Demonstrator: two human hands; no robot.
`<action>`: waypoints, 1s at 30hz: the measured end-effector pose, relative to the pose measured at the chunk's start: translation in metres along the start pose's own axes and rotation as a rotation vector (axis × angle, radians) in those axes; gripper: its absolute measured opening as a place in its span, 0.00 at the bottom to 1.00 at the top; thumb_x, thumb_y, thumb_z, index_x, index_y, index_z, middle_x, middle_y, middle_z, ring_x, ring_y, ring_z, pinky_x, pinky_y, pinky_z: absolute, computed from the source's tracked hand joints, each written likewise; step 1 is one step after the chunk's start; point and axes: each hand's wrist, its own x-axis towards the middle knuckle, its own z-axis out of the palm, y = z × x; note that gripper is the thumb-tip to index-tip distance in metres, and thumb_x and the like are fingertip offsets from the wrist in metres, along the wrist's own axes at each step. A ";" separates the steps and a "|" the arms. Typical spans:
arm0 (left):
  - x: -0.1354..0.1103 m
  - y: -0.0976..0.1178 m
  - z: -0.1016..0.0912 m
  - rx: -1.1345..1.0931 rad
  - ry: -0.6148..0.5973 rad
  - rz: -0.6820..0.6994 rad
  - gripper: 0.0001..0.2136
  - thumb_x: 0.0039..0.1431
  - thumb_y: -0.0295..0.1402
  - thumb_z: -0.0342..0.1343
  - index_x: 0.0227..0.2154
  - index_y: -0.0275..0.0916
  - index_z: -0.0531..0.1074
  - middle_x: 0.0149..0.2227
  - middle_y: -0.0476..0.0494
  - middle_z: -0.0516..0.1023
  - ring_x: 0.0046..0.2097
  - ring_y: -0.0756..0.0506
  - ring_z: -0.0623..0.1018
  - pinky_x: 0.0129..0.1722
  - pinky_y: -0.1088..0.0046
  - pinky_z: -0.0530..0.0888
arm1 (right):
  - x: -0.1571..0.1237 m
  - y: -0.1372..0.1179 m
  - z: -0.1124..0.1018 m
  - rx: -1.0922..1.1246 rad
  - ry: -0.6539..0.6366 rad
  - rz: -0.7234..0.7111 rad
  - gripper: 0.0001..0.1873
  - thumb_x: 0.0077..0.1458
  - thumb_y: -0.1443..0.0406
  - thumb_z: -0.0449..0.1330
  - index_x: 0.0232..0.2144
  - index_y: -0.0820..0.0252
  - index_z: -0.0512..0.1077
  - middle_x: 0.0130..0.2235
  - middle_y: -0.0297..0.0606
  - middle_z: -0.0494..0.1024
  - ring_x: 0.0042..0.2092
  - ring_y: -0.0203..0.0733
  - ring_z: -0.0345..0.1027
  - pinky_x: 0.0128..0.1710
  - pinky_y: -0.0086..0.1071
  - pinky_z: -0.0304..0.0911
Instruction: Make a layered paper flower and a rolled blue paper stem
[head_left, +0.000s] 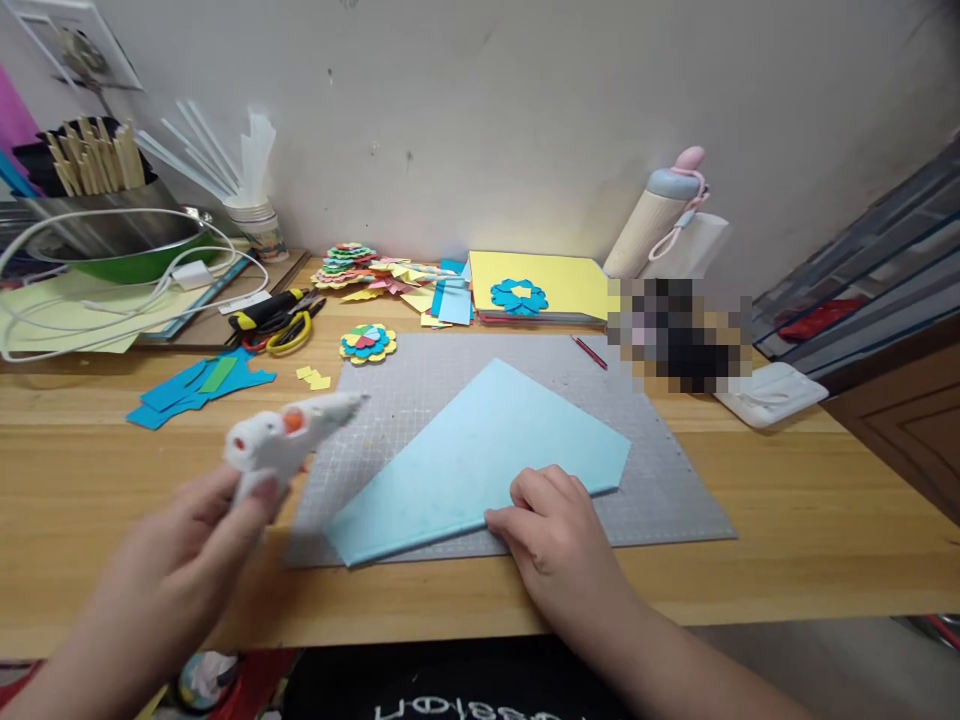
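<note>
My left hand [195,540] is closed round the handle of a white hot glue gun [274,440], slightly blurred, its nozzle pointing right over the left side of the cutting mat. A light blue sheet of paper [480,450] lies on the grey cutting mat [675,500], with a narrow folded or rolled edge along its near side. On that near edge rests my right hand [551,525], its fingers curled and pressing the paper, with thumb and fingertips at the fold.
Behind the mat are a paper flower [367,343], a yellow paper stack [540,270] and a pencil [589,351]. Blue paper scraps [195,388], pliers and scissors [289,333] lie left. A bottle [660,210] stands at the back right, near a white holder [772,394].
</note>
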 end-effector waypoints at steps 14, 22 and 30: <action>0.037 0.087 0.054 -0.344 -0.684 0.131 0.21 0.54 0.53 0.51 0.22 0.38 0.66 0.22 0.53 0.61 0.28 0.49 0.60 0.28 0.74 0.56 | -0.001 0.000 -0.001 0.035 -0.017 0.014 0.14 0.61 0.72 0.53 0.28 0.59 0.75 0.30 0.38 0.71 0.35 0.43 0.59 0.33 0.35 0.48; 0.049 0.110 0.067 -0.379 -0.698 0.149 0.29 0.55 0.60 0.45 0.31 0.37 0.75 0.20 0.53 0.61 0.24 0.50 0.61 0.24 0.73 0.54 | 0.000 -0.002 -0.003 0.037 -0.017 -0.024 0.16 0.64 0.71 0.49 0.29 0.60 0.75 0.28 0.36 0.74 0.33 0.42 0.61 0.32 0.35 0.46; 0.047 0.117 0.073 -0.376 -0.757 0.224 0.28 0.58 0.59 0.43 0.29 0.38 0.74 0.20 0.53 0.63 0.24 0.50 0.62 0.26 0.73 0.57 | 0.000 -0.001 -0.002 0.022 -0.005 -0.024 0.16 0.65 0.70 0.49 0.30 0.60 0.75 0.30 0.36 0.75 0.34 0.43 0.61 0.33 0.36 0.47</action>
